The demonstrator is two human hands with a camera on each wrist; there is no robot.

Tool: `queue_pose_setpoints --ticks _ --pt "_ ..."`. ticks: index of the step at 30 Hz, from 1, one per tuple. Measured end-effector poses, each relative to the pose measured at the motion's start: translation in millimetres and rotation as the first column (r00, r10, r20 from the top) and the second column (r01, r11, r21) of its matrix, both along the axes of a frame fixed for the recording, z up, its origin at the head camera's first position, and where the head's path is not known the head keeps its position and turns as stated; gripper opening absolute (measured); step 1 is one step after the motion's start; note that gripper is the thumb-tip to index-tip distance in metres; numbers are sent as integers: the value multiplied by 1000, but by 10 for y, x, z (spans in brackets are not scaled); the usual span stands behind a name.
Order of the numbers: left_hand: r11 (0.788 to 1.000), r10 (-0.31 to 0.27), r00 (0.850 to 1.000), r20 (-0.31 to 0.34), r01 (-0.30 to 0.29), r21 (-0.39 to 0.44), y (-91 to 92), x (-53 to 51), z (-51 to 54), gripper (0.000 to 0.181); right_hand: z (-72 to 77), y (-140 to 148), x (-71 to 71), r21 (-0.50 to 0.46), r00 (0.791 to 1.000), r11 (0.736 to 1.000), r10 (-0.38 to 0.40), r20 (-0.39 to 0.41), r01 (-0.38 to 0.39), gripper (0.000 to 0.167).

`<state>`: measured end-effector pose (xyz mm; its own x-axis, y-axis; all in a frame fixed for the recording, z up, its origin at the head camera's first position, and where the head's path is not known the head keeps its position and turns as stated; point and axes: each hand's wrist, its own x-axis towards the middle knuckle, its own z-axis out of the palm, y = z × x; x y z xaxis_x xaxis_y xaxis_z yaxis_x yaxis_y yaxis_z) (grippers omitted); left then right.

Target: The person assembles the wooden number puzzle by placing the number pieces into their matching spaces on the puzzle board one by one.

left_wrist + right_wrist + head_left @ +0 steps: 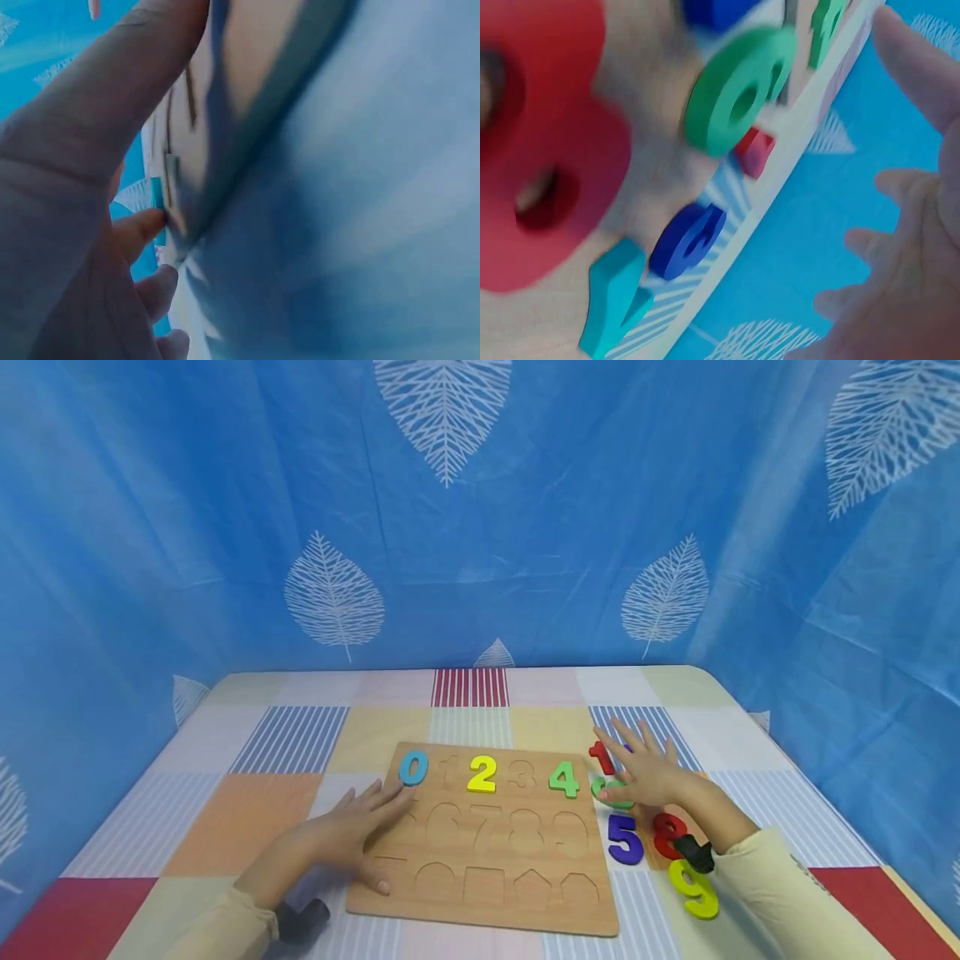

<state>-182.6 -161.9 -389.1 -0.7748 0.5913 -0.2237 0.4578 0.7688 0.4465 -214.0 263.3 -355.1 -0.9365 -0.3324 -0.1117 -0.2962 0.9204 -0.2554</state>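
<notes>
A wooden number board [450,893] lies on the table, with a blue 0 [406,779], a yellow 2 [482,774] and a green 4 [564,780] in its top row. My left hand [348,831] rests over the board's left edge, fingers spread, a fingertip near the 0. Above the loose pieces right of the board hovers my right hand [647,774], fingers spread and holding nothing. Near it lie a red 1 [602,757], a green piece [613,801] partly hidden by the hand, and a purple 5 [625,840]. The right wrist view shows a teal piece [611,300] and a blue piece [676,247].
A red 8 [667,836] and a yellow-green 9 [694,890] lie by my right wrist. The table has a patchwork cloth [277,818]. Behind it and at the sides hangs a blue curtain [487,568] with white leaf shapes.
</notes>
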Motion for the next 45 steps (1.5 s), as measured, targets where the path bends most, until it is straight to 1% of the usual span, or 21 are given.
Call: queue_pose_setpoints --ticks 2,5,10,13,19,25,28,31,35,40,45 --pt "1000 -2 1000 18 2 2 -21 0 -20 115 25 34 -62 6 1000 1000 7 22 -7 87" --pt "1000 -7 1000 26 7 12 -52 9 -49 114 33 74 -147 2 999 1000 19 44 -19 81" --pt "998 -29 1000 6 28 49 -101 34 -103 114 -3 100 -263 19 997 1000 14 80 -15 79" --pt "998 -32 999 -8 33 53 -112 46 -126 114 -44 104 -314 39 995 999 12 101 -16 77" --pt "999 -22 999 -28 24 49 -99 81 -151 114 -121 112 -395 19 990 999 45 136 -48 74" --pt "999 -8 997 -78 11 38 -75 121 -178 114 -121 104 -426 10 982 999 47 180 -50 73" --pt "999 11 996 -84 -9 32 -62 138 -190 114 -112 101 -432 3 977 999 41 207 -43 72" --pt "998 37 996 -82 -33 44 -47 157 -202 114 -103 100 -433 24 977 998 48 206 -54 69" --pt "996 61 995 -83 -56 67 -32 191 -217 114 -117 98 -443 69 984 995 67 166 -79 67" --pt "995 55 994 -89 -47 91 -70 205 -238 108 -156 84 -474 99 987 991 76 140 -90 67" --pt "988 33 998 -60 -23 154 -121 160 -247 100 -166 78 -519 106 989 990 83 122 -96 67"
